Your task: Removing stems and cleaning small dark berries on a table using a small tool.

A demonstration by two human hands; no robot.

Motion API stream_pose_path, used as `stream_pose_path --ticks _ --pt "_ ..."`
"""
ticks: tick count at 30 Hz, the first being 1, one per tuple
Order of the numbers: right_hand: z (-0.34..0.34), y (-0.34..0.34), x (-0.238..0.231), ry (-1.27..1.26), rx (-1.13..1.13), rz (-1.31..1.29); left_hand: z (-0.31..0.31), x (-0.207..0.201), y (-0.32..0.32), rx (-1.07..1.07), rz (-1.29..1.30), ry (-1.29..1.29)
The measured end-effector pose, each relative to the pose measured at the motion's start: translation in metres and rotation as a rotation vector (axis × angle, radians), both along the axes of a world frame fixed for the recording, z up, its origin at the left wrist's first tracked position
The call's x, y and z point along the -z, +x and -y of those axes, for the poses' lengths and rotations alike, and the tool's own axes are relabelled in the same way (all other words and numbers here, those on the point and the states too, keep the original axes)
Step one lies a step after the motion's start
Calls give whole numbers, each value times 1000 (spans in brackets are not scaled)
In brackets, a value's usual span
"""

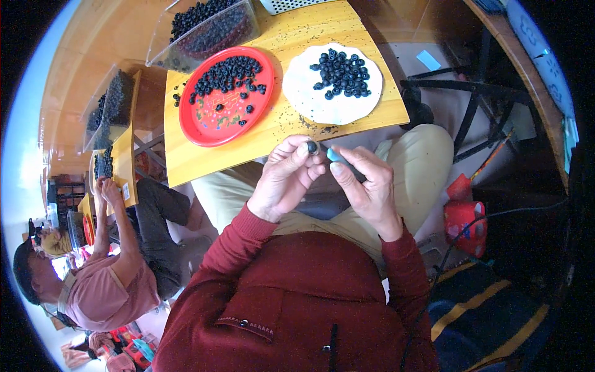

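Roughly midway, judging by the piles: the left hand (pixel 286 177) pinches one dark berry (pixel 313 147) just above the lap while the right hand (pixel 367 186) grips a blue-tipped tool (pixel 334 155) against it. Many berries already lie on the white plate (pixel 310 99) far right on the desk (pixel 347 28), and more wait on the red plate (pixel 207 127) to its left.

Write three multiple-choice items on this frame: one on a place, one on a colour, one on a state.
1. Where does the white plate lie?
A. right of the red plate
B. on the floor
C. in the person's lap

2. What colour is the tool tip by the right hand?
A. yellow
B. light blue
C. red

3. How is the dark round piece held?
A. lying loose on the table
B. pinched in the left hand fingertips
C. resting on the red plate

Key: 1 A, the plates sit side by side; 2 B, the tip is blue; 3 B, fingertips close around it.
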State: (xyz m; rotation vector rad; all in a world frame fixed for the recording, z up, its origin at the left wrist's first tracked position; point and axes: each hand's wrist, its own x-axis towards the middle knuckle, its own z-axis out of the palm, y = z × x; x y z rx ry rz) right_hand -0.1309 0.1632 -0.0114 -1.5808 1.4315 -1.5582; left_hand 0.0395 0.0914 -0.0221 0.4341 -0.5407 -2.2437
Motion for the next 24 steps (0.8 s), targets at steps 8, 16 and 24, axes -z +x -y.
stream_pose_path --ticks 8,16,24 --pt "-4 -13 24 70 65 77 57 -22 45 -474 910 -793" --pt "-4 -18 41 89 78 129 94 -37 53 -551 1518 -1220" --pt "-8 -28 48 135 80 156 90 -29 -41 -237 1431 -1651"
